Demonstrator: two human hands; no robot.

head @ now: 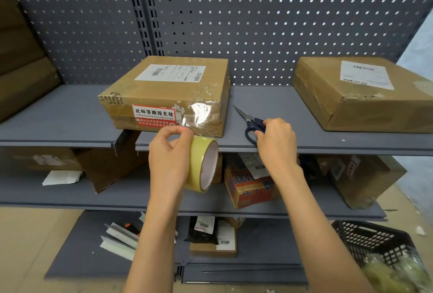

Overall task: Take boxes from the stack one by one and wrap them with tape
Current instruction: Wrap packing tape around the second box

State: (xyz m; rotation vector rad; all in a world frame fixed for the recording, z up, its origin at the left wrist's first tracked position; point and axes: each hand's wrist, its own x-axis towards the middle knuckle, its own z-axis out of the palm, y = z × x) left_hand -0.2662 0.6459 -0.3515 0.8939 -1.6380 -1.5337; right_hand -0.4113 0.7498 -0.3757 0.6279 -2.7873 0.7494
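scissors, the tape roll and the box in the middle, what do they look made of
Scissors: bare shiny metal blades, dark blue handles that look like plastic, gripped by the right hand.
Tape roll: glossy yellowish translucent film, probably plastic, on a pale core, likely cardboard; held by the left hand.
Middle box: matte brown corrugated cardboard, fluting visible at its torn corner, glossy clear tape over the front.
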